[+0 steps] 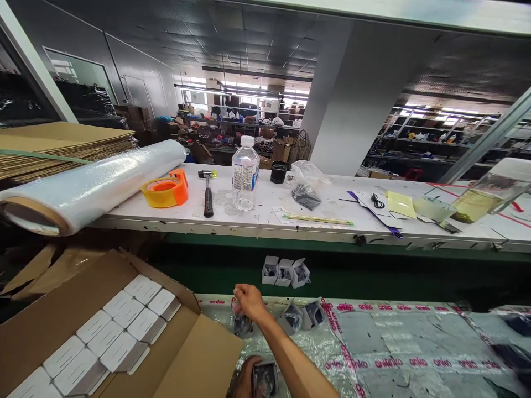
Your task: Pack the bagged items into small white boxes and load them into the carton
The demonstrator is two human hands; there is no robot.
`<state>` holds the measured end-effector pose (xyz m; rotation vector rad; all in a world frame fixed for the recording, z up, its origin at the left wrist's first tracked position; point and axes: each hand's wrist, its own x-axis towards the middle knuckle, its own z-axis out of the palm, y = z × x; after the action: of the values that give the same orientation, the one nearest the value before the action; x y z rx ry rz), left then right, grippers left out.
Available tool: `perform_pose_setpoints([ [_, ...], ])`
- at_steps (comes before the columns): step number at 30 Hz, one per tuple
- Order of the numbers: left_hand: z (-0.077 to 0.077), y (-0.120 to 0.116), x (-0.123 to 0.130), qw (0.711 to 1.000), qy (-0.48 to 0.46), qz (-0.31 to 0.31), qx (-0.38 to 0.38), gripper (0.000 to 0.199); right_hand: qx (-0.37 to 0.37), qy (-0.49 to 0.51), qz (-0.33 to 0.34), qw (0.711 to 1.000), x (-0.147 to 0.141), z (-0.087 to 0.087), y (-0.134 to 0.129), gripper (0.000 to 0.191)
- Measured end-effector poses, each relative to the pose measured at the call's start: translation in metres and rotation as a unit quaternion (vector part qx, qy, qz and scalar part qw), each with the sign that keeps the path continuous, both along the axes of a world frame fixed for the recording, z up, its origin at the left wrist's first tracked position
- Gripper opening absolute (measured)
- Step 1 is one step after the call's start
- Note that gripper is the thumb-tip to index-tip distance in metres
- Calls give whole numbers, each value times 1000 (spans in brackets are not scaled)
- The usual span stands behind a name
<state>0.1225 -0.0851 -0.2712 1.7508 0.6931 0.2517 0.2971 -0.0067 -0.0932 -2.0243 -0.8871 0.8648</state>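
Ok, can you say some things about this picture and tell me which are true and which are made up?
1. A water bottle stands on the white shelf. True.
2. The tape roll is blue. False: it is orange.
3. The cardboard box holds small white boxes. True.
4. The hammer lies inside the cardboard box. False: it lies on the white shelf, beside the tape roll.
5. The right hand touches a small dark packet. True.

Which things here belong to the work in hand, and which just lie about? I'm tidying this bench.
In hand: right hand on a bagged dark item; left hand holding another; white boxes in the carton; open small boxes.

Lying about: hammer, water bottle, tape dispenser, film roll.
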Motion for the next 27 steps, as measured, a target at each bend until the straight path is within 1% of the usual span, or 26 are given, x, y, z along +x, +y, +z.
perform_pose_setpoints([
  [1,-1,1,-1,1000,3,-15,0,73,24,14,-13,1000,1,2,-10,43],
  [3,-3,2,-4,1000,9,-28,3,76,67,18,-42,997,5,3,-42,49],
  [4,-5,1,-4,1000,10,-27,4,76,79,16,-58,995,8,-1,-64,51],
  [5,-6,0,-5,1000,8,-16,5,77,84,14,-74,994,10,-8,-88,53],
  [6,-7,-3,-5,1000,4,1,5,76,81,12,-93,992,11,-19,-113,55],
  [7,-8,-5,-5,1000,-1,21,5,75,69,15,-114,991,11,-35,-137,54],
  [8,-7,-7,-5,999,-3,34,4,73,67,16,-135,988,8,-53,-160,48],
  [9,-6,-9,-5,999,-1,43,5,71,70,10,-147,987,2,-74,-179,43],
  [11,0,-12,-4,999,13,35,5,68,67,12,-148,987,-16,-115,-205,43],
  [12,3,-12,-4,999,21,25,4,66,67,15,-150,986,-27,-132,-211,47],
  [13,7,-12,-4,999,29,16,4,65,68,12,-158,985,-38,-145,-212,49],
  [14,10,-12,-4,999,35,12,4,63,68,5,-168,983,-48,-153,-210,50],
  [15,13,-11,-5,999,41,10,4,62,69,-5,-181,981,-56,-158,-206,48],
  [16,15,-9,-6,999,48,3,2,64,70,-11,-195,978,-61,-160,-201,44],
  [18,19,-6,-10,998,58,-11,-15,74,79,-9,-210,974,-65,-158,-192,36],
  [20,23,-2,-16,996,50,-24,-71,83,91,9,-214,973,-65,-157,-188,31],
  [21,26,0,-18,993,43,-26,-108,82,93,15,-216,972,-64,-157,-188,30],
  [23,32,3,-22,985,31,-15,-168,74,78,10,-230,970,-64,-161,-189,32],
  [24,35,4,-23,983,26,-9,-182,73,69,2,-237,969,-65,-164,-190,35],
  [27,40,5,-21,982,16,14,-186,80,57,-36,-247,967,-70,-174,-193,48],
])
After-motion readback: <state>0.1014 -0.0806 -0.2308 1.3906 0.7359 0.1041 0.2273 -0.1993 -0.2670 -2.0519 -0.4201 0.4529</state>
